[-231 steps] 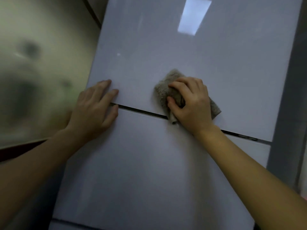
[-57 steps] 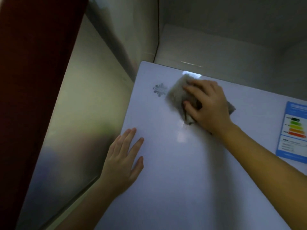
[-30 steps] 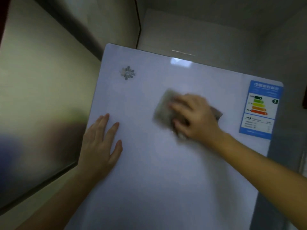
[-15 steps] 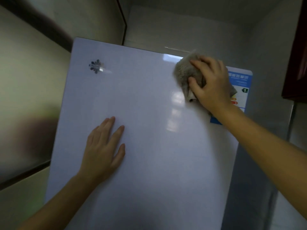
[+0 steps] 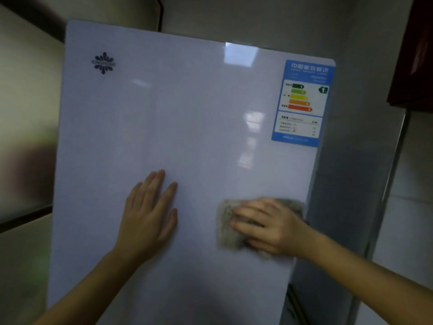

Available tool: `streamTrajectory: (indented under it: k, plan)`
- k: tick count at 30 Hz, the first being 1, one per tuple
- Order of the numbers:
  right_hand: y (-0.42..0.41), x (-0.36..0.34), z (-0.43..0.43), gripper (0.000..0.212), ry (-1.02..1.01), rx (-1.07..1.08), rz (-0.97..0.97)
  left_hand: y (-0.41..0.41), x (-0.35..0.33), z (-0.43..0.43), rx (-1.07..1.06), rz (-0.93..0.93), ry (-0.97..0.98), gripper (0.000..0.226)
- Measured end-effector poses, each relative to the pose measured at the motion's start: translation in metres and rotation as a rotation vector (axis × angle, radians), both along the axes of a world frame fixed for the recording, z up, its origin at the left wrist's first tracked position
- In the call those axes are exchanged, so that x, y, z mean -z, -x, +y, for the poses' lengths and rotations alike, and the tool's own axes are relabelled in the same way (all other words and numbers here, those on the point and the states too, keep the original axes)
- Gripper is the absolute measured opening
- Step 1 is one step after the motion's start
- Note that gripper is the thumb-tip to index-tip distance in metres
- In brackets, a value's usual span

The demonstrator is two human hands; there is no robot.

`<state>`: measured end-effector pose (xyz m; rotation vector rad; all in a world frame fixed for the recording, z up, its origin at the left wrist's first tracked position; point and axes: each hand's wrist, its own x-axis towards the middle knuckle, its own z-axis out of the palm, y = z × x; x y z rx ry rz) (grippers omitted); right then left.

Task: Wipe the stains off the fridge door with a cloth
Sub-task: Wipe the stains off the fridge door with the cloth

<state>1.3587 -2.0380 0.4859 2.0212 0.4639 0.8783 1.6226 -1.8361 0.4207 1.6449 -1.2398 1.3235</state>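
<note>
nearest are the two bare forearms, reaching up from the bottom of the view to the fridge door [image 5: 187,118]. the left hand [image 5: 150,214] lies flat on the door's lower middle, its grip spread, with straight fingers pointing up and holding nothing. it is probably there to brace the person and steady the door against the rubbing. just to its right, close to the door's right edge, the right hand [image 5: 269,227] covers the cloth [image 5: 226,228]. its fingers are laid out fairly straight toward the left, so the grip presses the cloth to the panel rather than pinching it. hand and cloth are both smeared by motion, so the wiping stroke looks to be under way.

the cloth is a grey-beige, fuzzy, crumpled pad. it sticks out past the fingertips and a little above the knuckles.

the door is pale, glossy and upright, with soft reflections down its right half. no stain shows plainly in this dim light, so i cannot judge how much is left.

farther up, a blue energy label [image 5: 303,103] sits in the top right corner and a small dark logo [image 5: 103,63] in the top left. beyond the door are grey walls and a dark red cabinet [image 5: 414,55].
</note>
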Motion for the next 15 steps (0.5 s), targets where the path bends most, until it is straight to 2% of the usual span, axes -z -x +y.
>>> streamTrajectory:
  k: [5, 8, 11, 15]
  plan:
    - [0.028, -0.072, -0.014, 0.043, -0.187, 0.024, -0.406, -0.001, 0.000, -0.003, 0.011, 0.030, 0.002, 0.057]
    - [0.030, -0.081, -0.016, 0.045, -0.314, 0.033, -0.543, 0.001, 0.002, -0.005, 0.017, 0.054, -0.018, 0.059]
    - [0.024, -0.045, -0.013, 0.044, -0.296, 0.028, -0.472, 0.003, 0.004, -0.005, 0.007, 0.069, -0.028, 0.060]
    - [0.023, 0.030, -0.010, 0.036, -0.091, 0.005, -0.085, 0.002, 0.005, -0.001, -0.003, 0.050, -0.044, 0.059]
